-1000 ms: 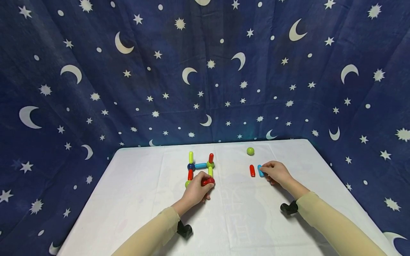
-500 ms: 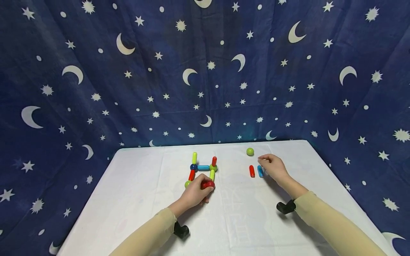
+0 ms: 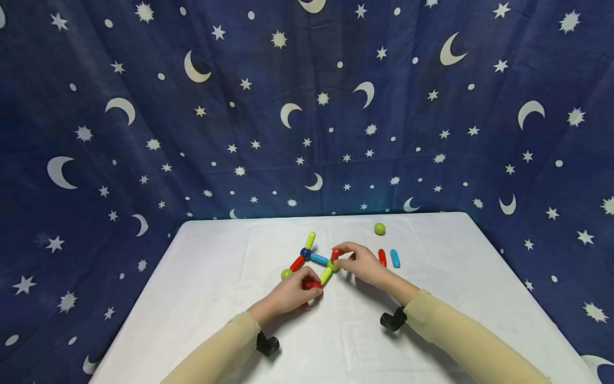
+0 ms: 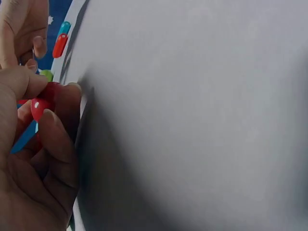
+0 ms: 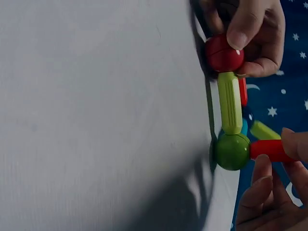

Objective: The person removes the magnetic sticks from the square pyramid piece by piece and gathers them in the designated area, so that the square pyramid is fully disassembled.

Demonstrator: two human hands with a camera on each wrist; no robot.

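Note:
Balls and short sticks are joined into a frame on the table. My left hand (image 3: 291,292) grips the red ball (image 5: 224,53) at its near corner, with a red stick partly hidden in the fingers. From there a yellow-green stick (image 5: 230,102) leads to a green ball (image 5: 233,152). My right hand (image 3: 365,265) pinches the red stick (image 5: 270,150) standing up from that green ball. Farther back are a blue stick (image 3: 318,259), a dark blue ball (image 3: 305,253) with a raised yellow-green stick (image 3: 310,240), another red stick (image 3: 297,263) and another green ball (image 3: 286,274).
A loose red stick (image 3: 382,257) and a loose blue stick (image 3: 395,258) lie just beyond my right hand. A loose green ball (image 3: 379,229) rests near the far edge of the white-covered table (image 3: 230,240). A starry dark blue cloth (image 3: 268,133) hangs behind.
My right hand has left the loose blue stick and moved left onto the frame's red stick. The frame has turned, its right side swinging right and nearer. My left hand keeps its grip.

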